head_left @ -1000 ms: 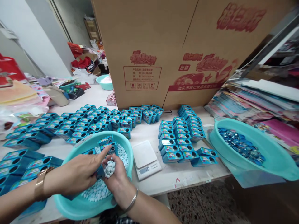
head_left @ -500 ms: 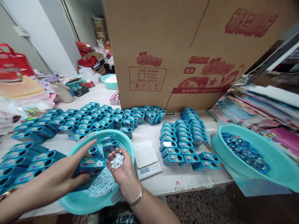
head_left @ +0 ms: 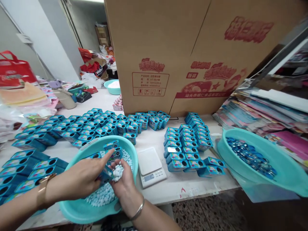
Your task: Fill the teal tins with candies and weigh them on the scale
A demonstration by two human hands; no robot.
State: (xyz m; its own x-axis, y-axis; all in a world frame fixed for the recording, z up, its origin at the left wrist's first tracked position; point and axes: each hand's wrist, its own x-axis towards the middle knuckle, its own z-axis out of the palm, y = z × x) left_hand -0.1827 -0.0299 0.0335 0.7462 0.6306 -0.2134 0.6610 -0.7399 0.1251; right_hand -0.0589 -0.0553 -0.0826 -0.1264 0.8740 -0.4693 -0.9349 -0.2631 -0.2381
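Note:
My left hand (head_left: 83, 178) is closed around a small blue tin (head_left: 106, 177), mostly hidden by my fingers, with its index finger stretched out. Close against it, my right hand (head_left: 126, 186) is cupped round a heap of pale blue-white candies (head_left: 118, 171). Both hands are over a turquoise basin (head_left: 74, 211). Loose candies (head_left: 102, 195) of the same kind lie in that basin, and a few more blue tins (head_left: 112, 145) stand among them at its far side.
A white digital scale (head_left: 151, 166) stands right of the basin. Rows of blue tins (head_left: 190, 141) stand beyond it, with many more tins (head_left: 81, 128) to the left. Another turquoise basin (head_left: 284, 173) at right holds shiny blue lids (head_left: 250, 157). A large cardboard box (head_left: 178, 48) rises behind.
My left hand has moved right with the tin, bringing it up against the candies in my right palm. The fingers of my right hand have curled more, and the view has shifted slightly.

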